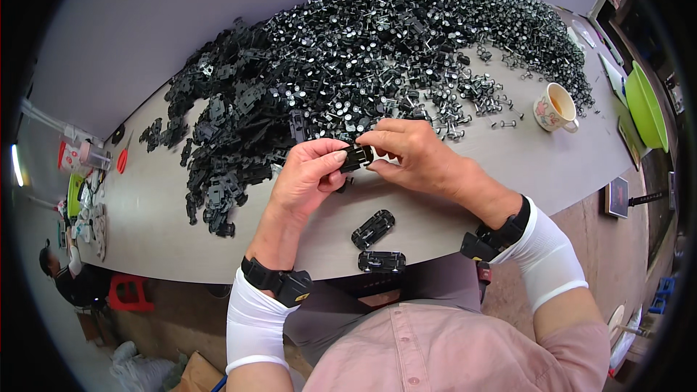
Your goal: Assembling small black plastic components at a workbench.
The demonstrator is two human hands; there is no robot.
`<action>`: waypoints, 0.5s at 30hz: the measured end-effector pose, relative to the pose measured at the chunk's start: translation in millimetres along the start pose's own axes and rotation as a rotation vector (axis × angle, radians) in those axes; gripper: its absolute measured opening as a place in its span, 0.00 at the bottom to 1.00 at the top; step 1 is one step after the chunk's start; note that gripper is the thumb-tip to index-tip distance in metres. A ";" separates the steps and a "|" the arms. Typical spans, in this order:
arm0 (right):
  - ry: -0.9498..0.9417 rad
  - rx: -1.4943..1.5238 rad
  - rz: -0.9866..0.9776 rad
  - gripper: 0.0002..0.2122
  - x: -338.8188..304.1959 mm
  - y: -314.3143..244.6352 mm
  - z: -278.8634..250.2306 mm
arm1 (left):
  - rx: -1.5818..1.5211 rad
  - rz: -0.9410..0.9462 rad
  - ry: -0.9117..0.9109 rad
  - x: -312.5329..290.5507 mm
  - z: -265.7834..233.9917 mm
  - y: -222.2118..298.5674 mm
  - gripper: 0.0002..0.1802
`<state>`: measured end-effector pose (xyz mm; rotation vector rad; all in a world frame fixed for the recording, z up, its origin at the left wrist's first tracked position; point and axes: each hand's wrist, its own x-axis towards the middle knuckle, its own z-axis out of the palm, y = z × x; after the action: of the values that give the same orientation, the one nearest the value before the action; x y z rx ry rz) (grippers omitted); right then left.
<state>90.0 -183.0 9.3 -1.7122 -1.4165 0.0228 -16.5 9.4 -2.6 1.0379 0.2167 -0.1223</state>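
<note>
My left hand (311, 174) pinches a black plastic toy car chassis (356, 159) between thumb and fingers, just above the table. From the other side, my right hand (410, 152) closes thumb and fingertips around the chassis's right end; whether a small wheel axle is also between them is hidden. Two black toy car chassis with wheels, one tilted (373, 229) and one lying crosswise (382, 261), rest near the table's front edge. Beyond my hands spreads a heap of bare black chassis (232, 116), merging on the right into a big pile of wheel axles (377, 51).
A cup with brownish liquid (555, 107) stands on the right of the table (290, 250), with a lime green basin (645, 107) past it. Red scissors (123, 156) lie far left. A red stool (131, 292) and another person (65, 274) are at left.
</note>
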 end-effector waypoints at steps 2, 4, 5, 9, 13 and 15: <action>-0.033 0.046 0.038 0.14 0.0 -3.6 -7.7 | -0.024 -0.024 -0.048 0.9 1.2 -0.2 0.08; -0.003 0.034 0.026 0.14 0.0 -1.9 -2.9 | -0.052 -0.012 -0.026 1.8 1.4 -2.6 0.07; 0.013 0.028 0.022 0.14 -1.0 -0.6 -0.1 | -0.066 -0.007 -0.015 2.2 1.7 -4.6 0.07; 0.087 -0.093 -0.082 0.17 -1.8 7.5 7.1 | -0.024 0.033 0.036 5.7 4.7 -10.4 0.07; 0.105 -0.080 -0.050 0.16 -2.1 9.9 9.5 | 0.018 0.026 0.071 3.8 6.4 -6.2 0.07; 0.131 -0.009 0.028 0.14 -0.9 9.7 8.7 | 0.021 0.061 0.067 4.7 12.2 -2.6 0.08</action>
<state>92.8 -178.0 -2.4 -1.7091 -1.2982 -0.0785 -11.0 -2.4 0.1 1.0696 0.2444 -0.0347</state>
